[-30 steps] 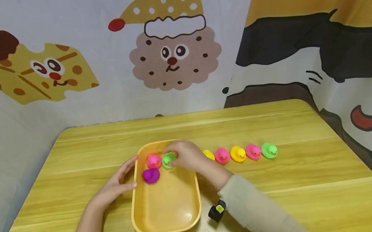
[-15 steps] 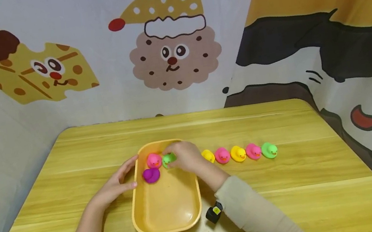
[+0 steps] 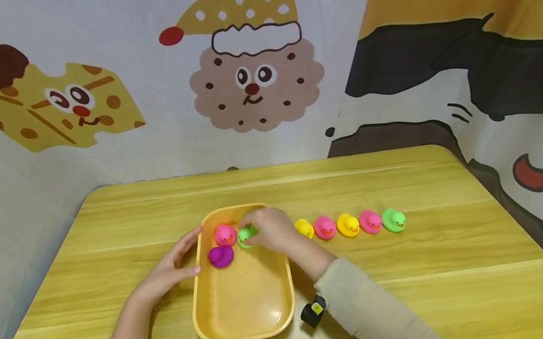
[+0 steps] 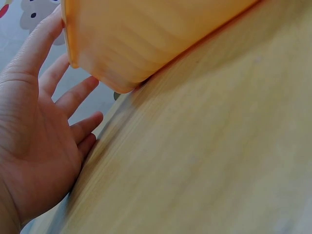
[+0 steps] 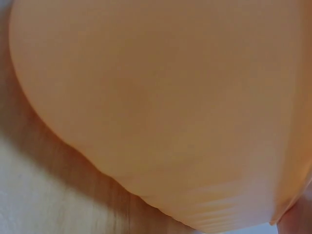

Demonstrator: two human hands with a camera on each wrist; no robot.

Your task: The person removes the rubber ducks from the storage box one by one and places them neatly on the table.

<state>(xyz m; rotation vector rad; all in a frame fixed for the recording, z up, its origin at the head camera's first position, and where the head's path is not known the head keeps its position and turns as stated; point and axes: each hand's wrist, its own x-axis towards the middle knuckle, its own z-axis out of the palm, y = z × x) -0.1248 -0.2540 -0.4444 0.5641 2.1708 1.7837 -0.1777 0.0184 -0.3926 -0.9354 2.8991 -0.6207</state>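
Inside the yellow-orange plastic tray point(image 3: 244, 301), my right hand point(image 3: 271, 230) pinches a green rubber duck point(image 3: 245, 237) near the far end. A pink duck point(image 3: 225, 235) sits just left of it, and a purple duck point(image 3: 221, 256) lies nearer to me. My left hand point(image 3: 167, 272) rests against the tray's left side, its fingers spread. In the left wrist view that hand point(image 4: 41, 131) has thumb and fingertips at the tray wall point(image 4: 146, 39). The tray's outer wall point(image 5: 156, 97) fills most of the right wrist view, so the right fingers are hidden there.
A row of ducks extends to the right of the tray on the wooden table point(image 3: 431, 304): a yellow duck point(image 3: 304, 228) partly behind my right hand, a pink duck point(image 3: 324, 227), then several more up to a green duck point(image 3: 394, 220). A cartoon-printed cloth point(image 3: 157, 152) hangs behind.
My right hand and forearm have shifted slightly left, showing more of the nearest yellow duck. The left hand stays at the tray's side.
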